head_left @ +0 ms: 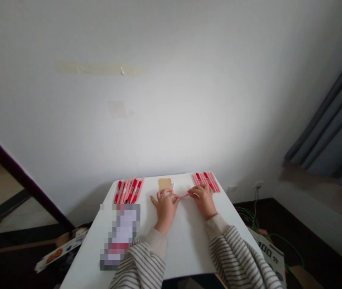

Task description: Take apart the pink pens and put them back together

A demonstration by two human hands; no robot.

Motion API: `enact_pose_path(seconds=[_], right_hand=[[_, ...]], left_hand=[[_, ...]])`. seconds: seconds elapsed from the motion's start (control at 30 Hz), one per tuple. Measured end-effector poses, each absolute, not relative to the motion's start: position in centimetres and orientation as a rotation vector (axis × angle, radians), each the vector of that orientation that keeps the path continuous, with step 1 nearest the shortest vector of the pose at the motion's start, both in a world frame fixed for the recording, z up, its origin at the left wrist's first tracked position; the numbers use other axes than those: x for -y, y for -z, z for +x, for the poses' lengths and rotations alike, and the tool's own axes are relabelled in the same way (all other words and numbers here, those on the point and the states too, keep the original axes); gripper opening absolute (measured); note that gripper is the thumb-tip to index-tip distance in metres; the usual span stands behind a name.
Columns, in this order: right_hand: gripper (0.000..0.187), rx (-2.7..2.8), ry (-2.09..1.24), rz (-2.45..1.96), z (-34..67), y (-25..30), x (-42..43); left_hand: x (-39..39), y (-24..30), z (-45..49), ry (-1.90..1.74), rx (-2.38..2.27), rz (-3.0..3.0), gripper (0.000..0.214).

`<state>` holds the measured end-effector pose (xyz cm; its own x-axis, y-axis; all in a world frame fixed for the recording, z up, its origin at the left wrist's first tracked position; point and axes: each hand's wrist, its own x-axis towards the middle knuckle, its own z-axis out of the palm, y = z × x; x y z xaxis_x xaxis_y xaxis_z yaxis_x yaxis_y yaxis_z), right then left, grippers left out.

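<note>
A slim pink pen (pixel 184 196) lies crosswise between my two hands above the white table (pixel 186 241). The fingertips of my left hand (pixel 166 204) pinch its left end, and my right hand (pixel 203 200) grips the right end. Just beyond my left hand is a tan, card-like piece (pixel 165 184), partly covered by my fingers, with a small white strip beside it. Several pink and red pens (pixel 129 190) lie in a row at the table's far left. Another row of pink and red pens (pixel 206 181) is at the far right, close behind my right hand.
A blurred-out flat object (pixel 123 233) lies on the table's left side, by my left sleeve. The wall (pixel 171 100) stands right behind the table. Green cables (pixel 251 214) and a printed bag or box (pixel 269 249) are on the floor to the right.
</note>
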<state>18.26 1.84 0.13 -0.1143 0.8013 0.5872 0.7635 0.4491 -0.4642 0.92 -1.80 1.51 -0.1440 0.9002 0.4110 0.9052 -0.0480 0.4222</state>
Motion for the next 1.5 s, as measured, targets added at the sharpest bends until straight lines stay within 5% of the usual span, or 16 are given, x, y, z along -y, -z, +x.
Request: enact_pose_path(seconds=[0.63,1.5], right_hand=[[0.020,1.702,-0.014,-1.457,18.7,0.8,-2.6],[0.014,1.908,0.092,-1.291,18.3,-0.3,-1.8]], left_hand=[[2.0,-1.3,1.2,0.943,2.108,-1.977,0.022],[1.6,-1.8,1.9,0.971,2.051,-2.142,0.006]])
